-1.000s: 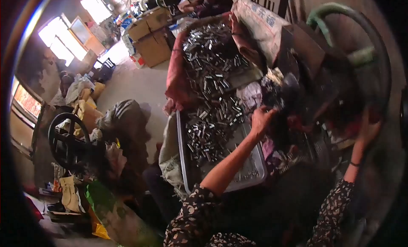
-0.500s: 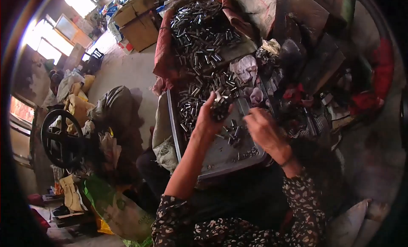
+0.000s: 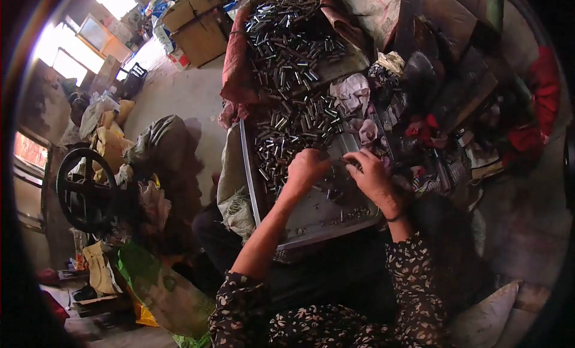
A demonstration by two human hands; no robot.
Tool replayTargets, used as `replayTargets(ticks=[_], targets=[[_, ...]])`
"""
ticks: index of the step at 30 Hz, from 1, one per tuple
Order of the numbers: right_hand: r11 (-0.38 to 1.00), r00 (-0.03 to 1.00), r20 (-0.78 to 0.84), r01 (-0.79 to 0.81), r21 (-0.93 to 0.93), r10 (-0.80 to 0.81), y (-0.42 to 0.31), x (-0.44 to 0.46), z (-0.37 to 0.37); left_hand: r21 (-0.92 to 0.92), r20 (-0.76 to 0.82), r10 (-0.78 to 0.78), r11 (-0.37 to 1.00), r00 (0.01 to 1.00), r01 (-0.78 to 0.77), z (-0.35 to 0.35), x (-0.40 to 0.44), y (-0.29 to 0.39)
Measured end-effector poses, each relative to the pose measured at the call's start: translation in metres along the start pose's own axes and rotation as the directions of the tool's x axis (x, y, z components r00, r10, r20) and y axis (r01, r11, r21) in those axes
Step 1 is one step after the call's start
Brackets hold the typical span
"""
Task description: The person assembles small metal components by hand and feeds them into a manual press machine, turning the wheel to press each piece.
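Many short, shiny metal pins (image 3: 293, 123) lie heaped in a shallow tray (image 3: 244, 162) in front of me. Over the near edge of the heap is my left hand (image 3: 307, 170), back upward and fingers curled; what lies inside its grip is hidden. To its right, my right hand (image 3: 370, 175) hovers above the tray, thumb and fingertips drawn together. Something small and dark shows at those fingertips, too small to name. A few loose pins and small bits (image 3: 353, 214) lie on the tray's near floor.
A larger pile of pins (image 3: 287, 42) rests on red-brown sacking (image 3: 238, 72) beyond the tray. Crumpled cloths (image 3: 353, 91) and dark clutter crowd the right side. At left stand a black handwheel (image 3: 88, 189), a stuffed sack (image 3: 162, 144) and a cardboard box (image 3: 200, 33).
My left hand, earlier palm up with a handful of metal pins, has turned over and lowered toward the heap. The right hand has shifted slightly, its fingertips still together.
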State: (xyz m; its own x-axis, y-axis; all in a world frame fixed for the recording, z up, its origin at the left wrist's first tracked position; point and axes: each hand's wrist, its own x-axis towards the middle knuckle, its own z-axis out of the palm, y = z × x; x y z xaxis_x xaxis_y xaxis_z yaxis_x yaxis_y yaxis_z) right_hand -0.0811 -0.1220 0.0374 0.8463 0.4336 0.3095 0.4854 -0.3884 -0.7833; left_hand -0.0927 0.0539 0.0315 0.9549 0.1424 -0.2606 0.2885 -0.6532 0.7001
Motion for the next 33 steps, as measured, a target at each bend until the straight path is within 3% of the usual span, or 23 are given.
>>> replayTargets(ticks=[1,3,4,5,9,11,13,15,16,17,18,19,21,22,24,25,26,27,28,29,30,31,33], targets=[[1.0,1.0,-0.005,0.001,0.003,-0.001,0.002,0.001,-0.001,0.361,-0.073,-0.036,0.931,0.997,0.06,0.005,0.002,0.008],[0.999,0.993,-0.122,-0.007,-0.035,0.002,0.008,0.002,-0.005,0.415,-0.024,-0.055,0.908,0.998,0.06,0.01,0.006,0.02],[0.986,0.988,-0.098,-0.103,0.13,0.116,0.008,0.002,-0.005,0.527,-0.001,-0.028,0.849,1.0,0.024,0.015,0.006,0.026],[0.986,0.989,-0.099,-0.099,0.134,0.113,0.01,0.001,-0.006,0.631,0.024,-0.004,0.776,1.0,-0.012,0.018,0.007,0.032],[0.992,0.99,-0.134,-0.035,0.124,0.052,0.02,-0.002,-0.004,0.686,0.132,0.05,0.716,0.99,-0.128,0.02,0.012,0.043],[0.996,0.986,-0.164,0.034,0.081,-0.02,0.02,0.001,-0.004,0.686,0.046,0.105,0.72,0.993,-0.108,0.024,0.015,0.035],[0.996,0.982,-0.177,0.077,0.045,-0.068,0.016,0.002,-0.006,0.597,0.068,0.079,0.795,0.995,-0.104,0.016,0.013,0.034],[0.991,0.987,-0.141,-0.066,0.118,0.082,0.011,0.002,-0.007,0.515,-0.008,0.119,0.851,0.993,-0.098,0.021,0.013,0.019],[0.992,0.987,-0.149,-0.045,0.118,0.063,0.012,0.001,-0.005,0.52,-0.026,0.13,0.849,0.991,-0.098,0.018,0.016,0.013],[0.965,0.974,-0.161,-0.118,0.235,0.158,0.017,-0.002,-0.001,0.222,0.069,0.077,0.971,0.995,-0.09,0.016,0.019,0.004],[0.917,0.953,-0.161,-0.188,0.352,0.257,0.017,-0.001,0.0,-0.092,0.18,0.057,0.995,0.982,-0.041,0.011,0.016,0.001],[0.917,0.953,-0.164,-0.182,0.356,0.253,0.018,-0.001,0.0,-0.087,0.176,0.058,0.995,0.983,-0.044,0.006,0.011,-0.003],[0.974,0.962,-0.226,-0.109,0.199,0.154,0.017,-0.002,-0.005,-0.531,0.288,0.157,0.847,0.945,0.021,-0.001,-0.001,-0.012],[0.974,0.961,-0.231,-0.103,0.2,0.15,0.011,-0.003,-0.007,-0.528,0.285,0.16,0.849,0.945,0.015,0.001,-0.006,-0.018],[0.995,0.983,-0.171,-0.054,0.081,0.067,-0.003,-0.001,-0.014,-0.359,0.035,0.539,0.793,0.842,-0.493,0.003,-0.017,-0.024],[0.996,0.983,-0.175,-0.045,0.078,0.058,-0.005,0.0,-0.014,-0.355,0.028,0.545,0.789,0.838,-0.501,0.004,-0.018,-0.021],[0.992,0.985,-0.155,-0.06,0.113,0.078,-0.006,0.0,-0.013,-0.704,0.164,0.258,0.707,0.952,-0.071,0.007,-0.019,-0.018],[0.986,0.986,-0.131,-0.08,0.148,0.1,-0.007,-0.001,-0.012,-0.848,0.405,0.024,0.383,0.914,0.366,0.008,-0.022,-0.014],[0.963,0.979,-0.133,-0.119,0.243,0.154,-0.005,-0.001,-0.01,-0.811,0.357,0.089,0.524,0.93,0.261,0.008,-0.026,-0.012],[0.963,0.98,-0.132,-0.116,0.243,0.151,-0.003,-0.001,-0.007,-0.812,0.353,0.089,0.523,0.931,0.258,0.013,-0.026,-0.017],[0.96,0.977,-0.146,-0.115,0.255,0.156,-0.001,-0.001,-0.005,-0.697,0.089,0.363,0.688,0.928,-0.203,0.02,-0.024,-0.021],[0.957,0.974,-0.161,-0.113,0.267,0.16,0.001,0.0,-0.003,-0.418,-0.087,0.652,0.662,0.753,-0.622,0.025,-0.021,-0.026],[0.945,0.969,-0.16,-0.133,0.298,0.186,0.005,-0.001,-0.001,-0.388,-0.095,0.639,0.682,0.763,-0.62,0.025,-0.026,-0.016]])
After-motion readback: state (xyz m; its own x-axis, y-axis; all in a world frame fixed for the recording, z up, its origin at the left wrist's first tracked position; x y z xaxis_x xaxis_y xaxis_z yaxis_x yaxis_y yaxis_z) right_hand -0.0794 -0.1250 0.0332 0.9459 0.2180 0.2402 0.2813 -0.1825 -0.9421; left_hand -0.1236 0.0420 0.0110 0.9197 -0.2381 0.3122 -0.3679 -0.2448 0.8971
